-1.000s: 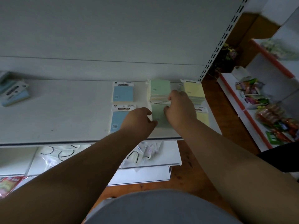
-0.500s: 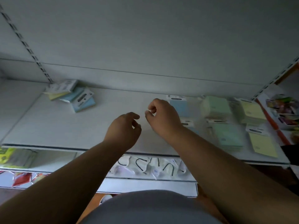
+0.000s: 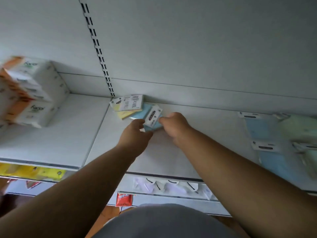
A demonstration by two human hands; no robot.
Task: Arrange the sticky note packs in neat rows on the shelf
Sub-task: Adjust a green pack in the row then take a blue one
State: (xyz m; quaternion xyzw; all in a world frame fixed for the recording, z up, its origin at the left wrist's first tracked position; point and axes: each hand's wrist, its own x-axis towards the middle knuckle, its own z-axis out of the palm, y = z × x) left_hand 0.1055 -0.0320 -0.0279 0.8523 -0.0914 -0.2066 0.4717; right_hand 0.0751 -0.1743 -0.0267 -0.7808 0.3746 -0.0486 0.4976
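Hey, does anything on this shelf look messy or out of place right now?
Yes. A loose pile of sticky note packs sits at the back of the shelf, overlapping at odd angles. Both hands, left hand and right hand, are at its tilted blue pack. The blue packs at right lie in line.

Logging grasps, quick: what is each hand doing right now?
Left hand: fingers curled onto the blue sticky note pack, gripping its near-left edge.
Right hand: pinching the same pack's right side.
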